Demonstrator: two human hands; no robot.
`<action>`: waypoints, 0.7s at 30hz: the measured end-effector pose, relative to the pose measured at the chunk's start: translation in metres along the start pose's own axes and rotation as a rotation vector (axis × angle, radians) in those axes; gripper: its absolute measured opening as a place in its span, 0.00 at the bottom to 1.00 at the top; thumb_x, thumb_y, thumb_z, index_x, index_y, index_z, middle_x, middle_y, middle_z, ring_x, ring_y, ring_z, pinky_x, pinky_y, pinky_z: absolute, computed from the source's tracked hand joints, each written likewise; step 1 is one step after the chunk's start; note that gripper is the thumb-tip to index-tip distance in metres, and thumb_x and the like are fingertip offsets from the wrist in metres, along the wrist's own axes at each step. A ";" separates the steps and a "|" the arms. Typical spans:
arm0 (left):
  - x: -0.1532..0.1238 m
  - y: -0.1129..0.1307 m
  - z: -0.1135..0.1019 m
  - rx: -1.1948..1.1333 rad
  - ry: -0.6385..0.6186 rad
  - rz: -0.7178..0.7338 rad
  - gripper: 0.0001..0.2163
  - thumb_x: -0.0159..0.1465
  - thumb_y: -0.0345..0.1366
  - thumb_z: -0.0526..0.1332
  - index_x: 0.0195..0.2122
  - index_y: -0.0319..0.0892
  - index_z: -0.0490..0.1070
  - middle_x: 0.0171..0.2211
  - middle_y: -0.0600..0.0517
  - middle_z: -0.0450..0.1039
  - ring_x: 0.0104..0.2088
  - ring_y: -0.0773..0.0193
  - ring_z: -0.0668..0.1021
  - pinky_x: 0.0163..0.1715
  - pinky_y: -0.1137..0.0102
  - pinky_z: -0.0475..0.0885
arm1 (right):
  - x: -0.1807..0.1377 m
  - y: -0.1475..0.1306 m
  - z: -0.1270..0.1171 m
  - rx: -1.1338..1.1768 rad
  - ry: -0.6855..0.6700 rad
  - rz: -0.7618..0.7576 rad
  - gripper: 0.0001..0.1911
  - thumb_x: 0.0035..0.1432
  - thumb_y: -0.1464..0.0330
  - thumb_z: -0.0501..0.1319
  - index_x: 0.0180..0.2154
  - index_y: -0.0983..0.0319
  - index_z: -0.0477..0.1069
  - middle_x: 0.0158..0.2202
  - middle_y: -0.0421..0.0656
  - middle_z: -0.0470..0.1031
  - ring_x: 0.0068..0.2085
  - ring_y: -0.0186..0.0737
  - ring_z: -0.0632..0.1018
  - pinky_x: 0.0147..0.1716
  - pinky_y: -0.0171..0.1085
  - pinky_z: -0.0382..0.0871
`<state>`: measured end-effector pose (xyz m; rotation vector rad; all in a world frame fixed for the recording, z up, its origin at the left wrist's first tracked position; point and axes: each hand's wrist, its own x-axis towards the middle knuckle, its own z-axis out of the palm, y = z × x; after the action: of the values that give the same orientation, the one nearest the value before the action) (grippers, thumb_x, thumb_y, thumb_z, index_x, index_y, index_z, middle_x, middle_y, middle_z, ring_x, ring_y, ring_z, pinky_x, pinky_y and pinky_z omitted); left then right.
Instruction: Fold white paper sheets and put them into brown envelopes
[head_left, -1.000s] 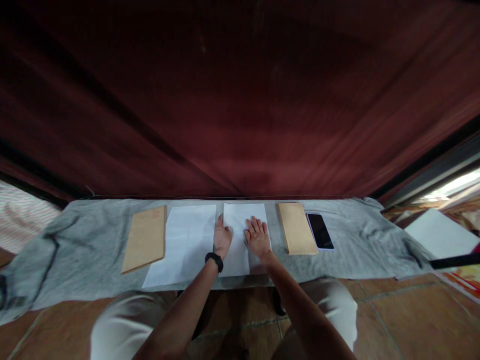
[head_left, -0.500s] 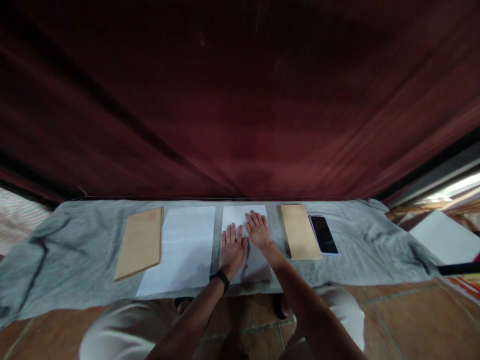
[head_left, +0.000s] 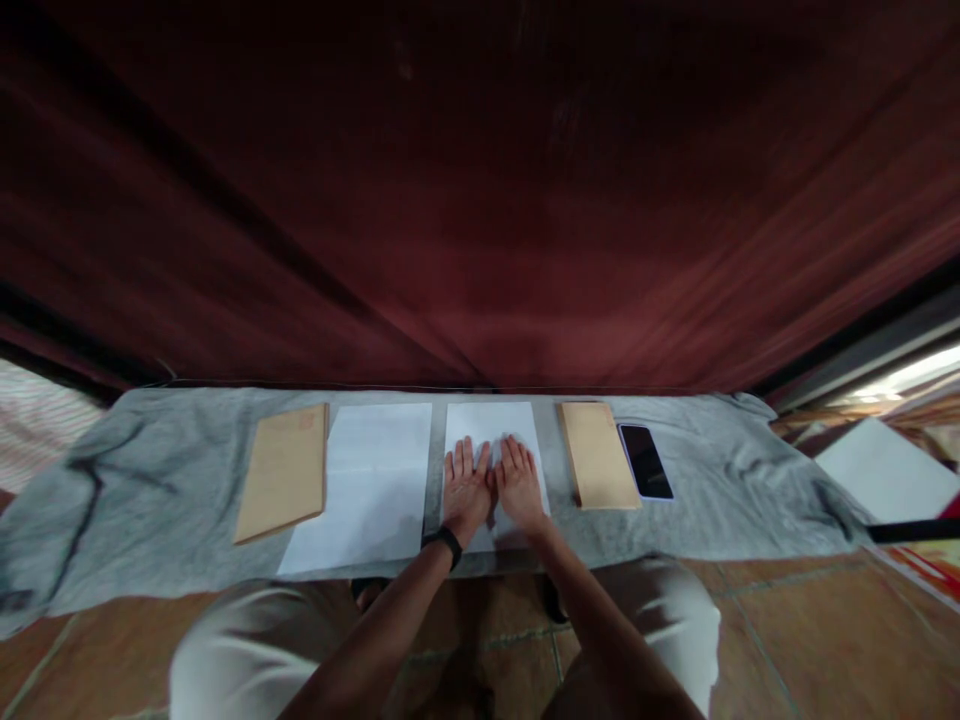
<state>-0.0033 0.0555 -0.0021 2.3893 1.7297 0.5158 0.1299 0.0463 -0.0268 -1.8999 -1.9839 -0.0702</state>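
Both palms rest on a white sheet of paper (head_left: 487, 419) that lies lengthwise on a grey cloth. My left hand (head_left: 466, 490), with a dark band on its wrist, is flat on the sheet's left half, fingers stretched out. Beside it my right hand (head_left: 519, 484) lies flat too, its fingers stretched out and the thumb side close to the left thumb. The hands hide the middle of the sheet. Larger white paper (head_left: 375, 480) lies to the left, partly under a stack of brown envelopes (head_left: 283, 470). Right of my hands is another stack of brown envelopes (head_left: 600, 455).
A phone (head_left: 646, 462) with a dark screen lies right of the envelopes. The grey cloth (head_left: 720, 480) covers the narrow surface, and a dark red curtain-like sheet (head_left: 480, 250) rises behind it. A white panel (head_left: 889, 470) is at the far right. Tiled floor (head_left: 780, 620) shows below.
My right hand has slid down toward me on the sheet and now lies closer beside my left hand. The left hand stays flat in about the same place.
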 end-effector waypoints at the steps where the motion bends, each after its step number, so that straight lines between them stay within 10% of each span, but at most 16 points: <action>1: 0.000 0.000 0.000 -0.001 -0.005 -0.005 0.25 0.71 0.37 0.51 0.69 0.45 0.58 0.73 0.44 0.51 0.73 0.47 0.49 0.69 0.44 0.48 | -0.014 -0.003 -0.001 0.009 0.003 0.003 0.26 0.72 0.67 0.46 0.67 0.67 0.60 0.69 0.53 0.61 0.69 0.48 0.61 0.67 0.50 0.54; 8: -0.005 0.001 -0.005 0.019 0.009 -0.013 0.24 0.71 0.35 0.48 0.68 0.40 0.60 0.71 0.42 0.54 0.73 0.49 0.52 0.70 0.48 0.50 | -0.047 -0.002 -0.015 -0.041 0.041 0.020 0.26 0.73 0.63 0.48 0.68 0.64 0.60 0.69 0.52 0.61 0.69 0.51 0.62 0.66 0.52 0.53; 16: -0.081 0.003 -0.013 0.032 -0.087 0.146 0.23 0.72 0.37 0.48 0.67 0.44 0.62 0.70 0.45 0.58 0.71 0.51 0.57 0.69 0.49 0.52 | -0.046 -0.005 -0.024 -0.058 0.008 -0.008 0.27 0.72 0.63 0.50 0.68 0.65 0.59 0.69 0.55 0.59 0.69 0.52 0.61 0.67 0.52 0.52; 21: -0.047 -0.004 -0.019 -0.023 -0.048 0.158 0.23 0.73 0.36 0.46 0.66 0.38 0.62 0.68 0.42 0.61 0.70 0.54 0.61 0.67 0.54 0.59 | -0.048 -0.007 -0.026 -0.051 0.029 -0.017 0.29 0.70 0.58 0.54 0.67 0.63 0.60 0.70 0.56 0.58 0.69 0.55 0.60 0.66 0.54 0.52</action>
<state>-0.0273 0.0109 0.0055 2.5135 1.5153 0.4911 0.1299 -0.0074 -0.0160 -1.9029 -1.9974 -0.1535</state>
